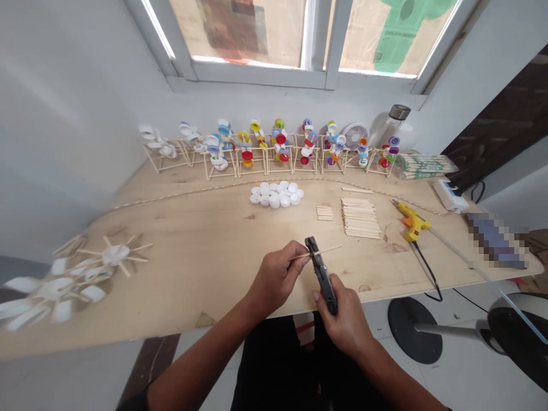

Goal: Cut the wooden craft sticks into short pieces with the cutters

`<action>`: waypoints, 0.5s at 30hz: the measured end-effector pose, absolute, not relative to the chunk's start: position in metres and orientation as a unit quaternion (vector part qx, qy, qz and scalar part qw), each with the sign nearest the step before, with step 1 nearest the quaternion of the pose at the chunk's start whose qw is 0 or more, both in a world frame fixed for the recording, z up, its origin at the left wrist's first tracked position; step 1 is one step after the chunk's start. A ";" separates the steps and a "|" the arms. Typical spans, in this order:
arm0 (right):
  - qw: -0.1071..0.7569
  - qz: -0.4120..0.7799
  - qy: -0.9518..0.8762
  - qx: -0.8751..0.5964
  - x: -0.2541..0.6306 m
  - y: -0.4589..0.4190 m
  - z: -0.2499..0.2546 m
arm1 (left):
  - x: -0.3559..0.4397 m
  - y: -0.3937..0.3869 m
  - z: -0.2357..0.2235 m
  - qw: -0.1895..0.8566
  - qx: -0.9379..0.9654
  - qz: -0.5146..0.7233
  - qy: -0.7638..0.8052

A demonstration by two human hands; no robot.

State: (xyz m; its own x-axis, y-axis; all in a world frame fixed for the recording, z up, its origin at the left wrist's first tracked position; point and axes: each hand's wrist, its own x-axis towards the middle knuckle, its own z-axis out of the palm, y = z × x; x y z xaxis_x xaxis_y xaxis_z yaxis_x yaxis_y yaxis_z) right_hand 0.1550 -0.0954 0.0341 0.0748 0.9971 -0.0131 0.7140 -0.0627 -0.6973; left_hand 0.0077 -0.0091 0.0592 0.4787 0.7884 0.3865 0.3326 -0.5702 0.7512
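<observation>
My left hand point(277, 275) pinches a thin wooden stick point(331, 249) near its left end, close to the table's front edge. In my right hand point(346, 317) are dark pliers point(321, 274), their head pointing away from me. The stick crosses the head of the pliers and sticks out to the right; whether the jaws press on it cannot be made out. Just beyond my hands lie a small group of short sticks point(325, 213) and a stack of longer sticks point(360, 217). White bottle caps point(274, 200) sit clustered farther back.
Stick frames with coloured caps point(280, 151) line the wall. Wheel-like cap-and-stick pieces point(115, 254) lie at left. On the right are a yellow glue gun point(413, 221) with its cord, a power strip point(450, 196), bagged sticks point(428, 165), a bottle point(391, 127) and a fan point(355, 137).
</observation>
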 end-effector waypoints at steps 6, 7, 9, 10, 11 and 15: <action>0.276 0.288 -0.615 -0.680 0.153 -0.089 0.034 | 0.011 -0.005 0.040 0.068 0.852 0.397 0.335; 0.276 0.294 -0.610 -0.682 0.153 -0.089 0.034 | 0.011 -0.005 0.038 0.043 0.855 0.396 0.334; 0.275 0.304 -0.603 -0.684 0.152 -0.089 0.036 | 0.011 -0.005 0.037 0.046 0.854 0.398 0.332; 0.274 0.307 -0.603 -0.684 0.152 -0.089 0.037 | 0.010 -0.005 0.038 0.071 0.851 0.400 0.334; 0.275 0.308 -0.603 -0.683 0.153 -0.089 0.038 | 0.010 -0.005 0.040 0.107 0.846 0.399 0.337; 0.275 0.296 -0.614 -0.679 0.155 -0.092 0.039 | 0.007 -0.006 0.052 0.265 0.815 0.369 0.360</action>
State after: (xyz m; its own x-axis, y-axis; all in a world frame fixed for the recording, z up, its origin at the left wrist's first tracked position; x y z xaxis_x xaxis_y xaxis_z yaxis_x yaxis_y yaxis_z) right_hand 0.1551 -0.0916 0.0395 0.0724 0.9954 -0.0635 0.6700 -0.0957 -0.7362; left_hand 0.0071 -0.0064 0.0523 0.4686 0.7818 0.4114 0.3911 -0.6012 0.6969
